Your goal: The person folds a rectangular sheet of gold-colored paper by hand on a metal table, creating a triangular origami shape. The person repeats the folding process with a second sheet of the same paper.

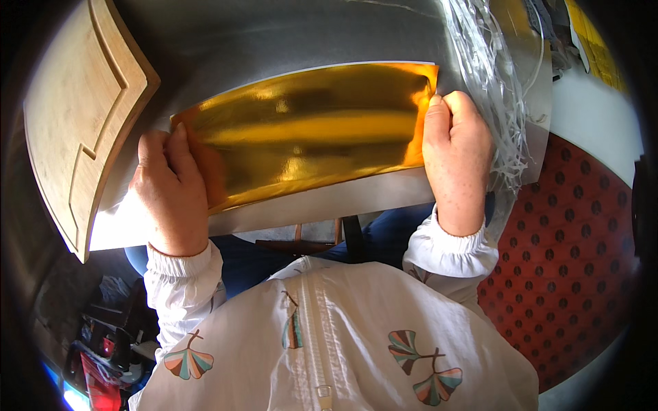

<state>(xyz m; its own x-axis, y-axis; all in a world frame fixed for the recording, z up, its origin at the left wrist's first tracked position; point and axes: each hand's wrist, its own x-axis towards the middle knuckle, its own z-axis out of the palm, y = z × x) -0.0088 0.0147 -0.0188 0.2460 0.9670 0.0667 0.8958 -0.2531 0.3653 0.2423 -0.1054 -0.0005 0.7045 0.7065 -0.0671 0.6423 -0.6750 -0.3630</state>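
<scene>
At the upper left of the frame, a wooden board (68,109) is lying near the left hand's grip (171,195), leaving little room on that side. That grip is pinching the left end of a gold sheet (308,137). The sheet is stretching across the centre, between both hands, while the grey worktop (308,34) is offering room above its upper edge. The right hand's grip (460,154) is pinching the sheet's right end, with clear plastic strips (490,82) lying just beside it, upper right.
</scene>
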